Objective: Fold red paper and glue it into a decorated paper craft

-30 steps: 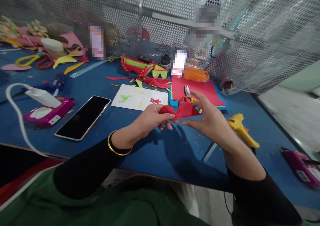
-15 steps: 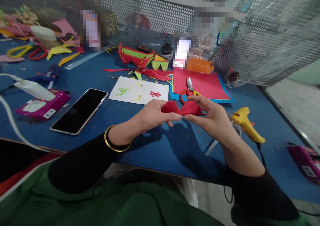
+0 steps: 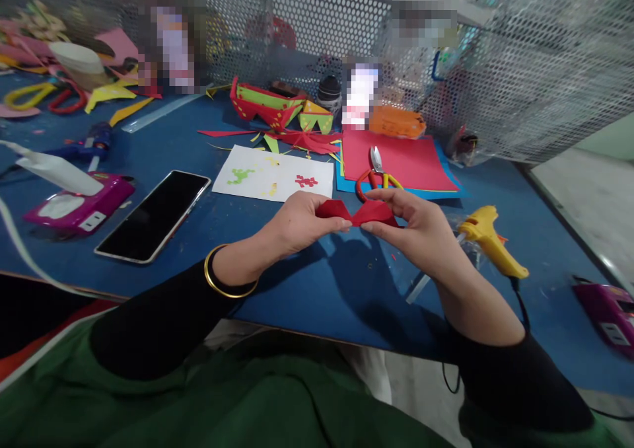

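Note:
A folded piece of red paper with a notch in its middle is held up above the blue table. My left hand pinches its left end between thumb and fingers. At the other end, my right hand grips it the same way, and both thumbs press near the notch. Just beyond my right fingers lie scissors with red and yellow handles, on a stack of coloured sheets topped by red paper. Behind my left hand is a white card bearing small green, yellow and red cut bits.
Right of my hands rests a yellow glue gun with a clear stick. A phone and a purple power socket lie left. Red and green paper glasses and scraps sit farther back, before a perforated metal screen.
Both hands keep hold of the red paper, which has tilted slightly and shows a bit less height. The whole view has shifted a little.

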`<state>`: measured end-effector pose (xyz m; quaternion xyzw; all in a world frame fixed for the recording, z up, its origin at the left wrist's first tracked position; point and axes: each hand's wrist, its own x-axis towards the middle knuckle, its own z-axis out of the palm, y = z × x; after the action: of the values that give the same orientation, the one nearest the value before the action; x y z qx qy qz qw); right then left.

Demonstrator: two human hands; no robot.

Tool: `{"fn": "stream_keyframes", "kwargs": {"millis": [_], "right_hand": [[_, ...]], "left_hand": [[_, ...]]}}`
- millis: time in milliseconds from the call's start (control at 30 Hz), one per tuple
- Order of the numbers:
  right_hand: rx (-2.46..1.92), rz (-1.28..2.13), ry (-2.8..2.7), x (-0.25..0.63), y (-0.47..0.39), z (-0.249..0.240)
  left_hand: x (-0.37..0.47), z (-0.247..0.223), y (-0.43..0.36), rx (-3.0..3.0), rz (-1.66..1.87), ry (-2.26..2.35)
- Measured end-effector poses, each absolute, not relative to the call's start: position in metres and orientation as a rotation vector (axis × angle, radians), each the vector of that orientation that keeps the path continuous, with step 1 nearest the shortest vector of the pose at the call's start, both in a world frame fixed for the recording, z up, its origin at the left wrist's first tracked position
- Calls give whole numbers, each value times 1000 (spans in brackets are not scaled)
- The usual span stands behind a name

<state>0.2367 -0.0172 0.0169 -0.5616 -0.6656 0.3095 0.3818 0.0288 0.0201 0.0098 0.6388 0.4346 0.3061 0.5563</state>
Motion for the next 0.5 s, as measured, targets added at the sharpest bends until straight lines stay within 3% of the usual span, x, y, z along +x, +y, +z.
{"fn": "stream_keyframes", "kwargs": {"millis": [500], "right_hand": [[-1474,916,-1609,233,-18,17]], "left_hand": [[28,11,20,1496,672,1041]]}}
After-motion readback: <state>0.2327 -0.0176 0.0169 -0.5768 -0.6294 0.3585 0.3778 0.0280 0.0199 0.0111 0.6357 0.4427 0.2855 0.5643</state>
